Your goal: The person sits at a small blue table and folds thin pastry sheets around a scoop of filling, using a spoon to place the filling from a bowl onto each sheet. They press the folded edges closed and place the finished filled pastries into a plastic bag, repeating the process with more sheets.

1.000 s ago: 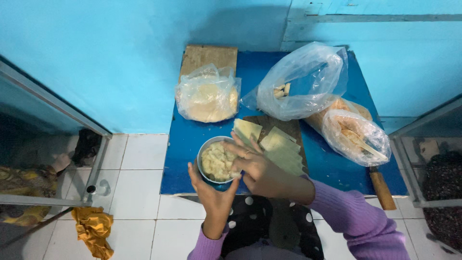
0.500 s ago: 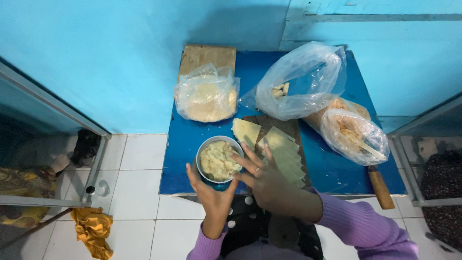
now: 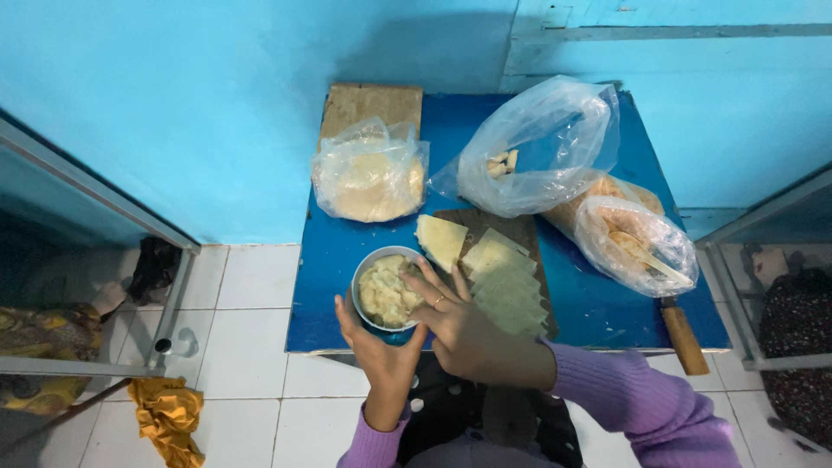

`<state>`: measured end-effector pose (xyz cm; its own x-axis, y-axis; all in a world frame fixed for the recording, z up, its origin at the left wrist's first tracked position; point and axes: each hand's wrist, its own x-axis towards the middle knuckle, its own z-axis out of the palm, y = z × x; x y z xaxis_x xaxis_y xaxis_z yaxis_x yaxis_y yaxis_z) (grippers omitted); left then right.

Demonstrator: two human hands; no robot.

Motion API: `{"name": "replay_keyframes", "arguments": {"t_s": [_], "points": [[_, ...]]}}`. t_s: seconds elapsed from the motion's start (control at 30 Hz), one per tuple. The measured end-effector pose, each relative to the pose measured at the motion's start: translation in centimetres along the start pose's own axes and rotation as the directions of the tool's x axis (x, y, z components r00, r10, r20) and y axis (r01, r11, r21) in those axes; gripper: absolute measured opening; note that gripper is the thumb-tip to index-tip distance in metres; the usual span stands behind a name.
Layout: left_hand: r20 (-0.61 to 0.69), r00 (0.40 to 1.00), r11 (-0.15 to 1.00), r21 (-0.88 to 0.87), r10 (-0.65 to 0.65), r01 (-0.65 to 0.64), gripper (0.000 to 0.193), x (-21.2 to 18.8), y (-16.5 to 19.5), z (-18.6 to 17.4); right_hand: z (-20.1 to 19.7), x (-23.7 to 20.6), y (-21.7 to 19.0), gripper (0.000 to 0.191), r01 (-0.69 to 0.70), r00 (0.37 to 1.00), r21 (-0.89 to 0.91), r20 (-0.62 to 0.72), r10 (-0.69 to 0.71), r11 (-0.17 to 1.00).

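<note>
Head view down onto a small blue table (image 3: pixel 598 303) set against a turquoise wall. At the near edge, a metal bowl (image 3: pixel 357 282) of pale mashed filling (image 3: pixel 386 293), cradled from behind by the left hand (image 3: pixel 381 351), thumb up the left wall, fingers curled round the right side and gripping. Reaching in from the right, the right hand (image 3: pixel 468 334), fingers spread and slightly bent, ring on one, tips over the rim and on the filling; impossible to tell whether any is pinched. Just beside the bowl, on a dark board (image 3: pixel 520 230), pale square wrappers (image 3: pixel 507 290) fanned in a loose stack, one lying apart nearer the bowl. Further back, three plastic bags: one of flat pale rounds (image 3: pixel 368 178), one nearly empty (image 3: pixel 537 147), one of browned pieces (image 3: pixel 637 234). Wooden knife handle (image 3: pixel 680 334) at the right edge. Probably best handled so: hold the bowl flat on the table, well clear of the drop to the floor tiles; work with the fingertips only, taking a small, even lump; lift straight up over the rim, not across it; spare the wrappers any smears by moving the short way over the board.
</note>
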<state>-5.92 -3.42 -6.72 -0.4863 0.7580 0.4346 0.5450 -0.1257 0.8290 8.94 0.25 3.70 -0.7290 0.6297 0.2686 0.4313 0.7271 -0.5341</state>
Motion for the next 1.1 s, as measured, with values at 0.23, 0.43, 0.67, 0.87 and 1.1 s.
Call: {"name": "replay_keyframes", "arguments": {"t_s": [0.23,0.43,0.67,0.87,1.1], "points": [[0.019,0.999,1.0,-0.002,-0.026,0.026,0.136,0.1,0.4,-0.2,-0.5,0.4,1.4,0.037,-0.074,0.992,0.282,0.117,0.042,0.956],[0.003,0.999,0.999,-0.017,0.042,-0.042,0.133,-0.1,0.4,-0.4,-0.7,-0.5,1.4,0.075,-0.046,0.995,0.086,0.097,0.038,0.995],[0.014,0.997,0.997,0.007,-0.079,0.079,0.134,0.1,0.1,0.0,1.2,-2.3,-0.5,0.081,0.029,0.999,-0.388,0.049,-0.011,0.921],[0.0,1.0,1.0,-0.001,0.013,-0.013,0.133,0.0,0.1,-0.1,0.4,-3.5,-0.7,0.059,0.072,0.982,-0.511,-0.116,-0.152,0.856],[-0.003,1.0,1.0,0.027,0.015,-0.015,0.134,0.1,0.3,-0.1,-0.9,-1.2,-0.6,0.048,0.016,0.999,-0.276,-0.03,-0.026,0.961]]}}
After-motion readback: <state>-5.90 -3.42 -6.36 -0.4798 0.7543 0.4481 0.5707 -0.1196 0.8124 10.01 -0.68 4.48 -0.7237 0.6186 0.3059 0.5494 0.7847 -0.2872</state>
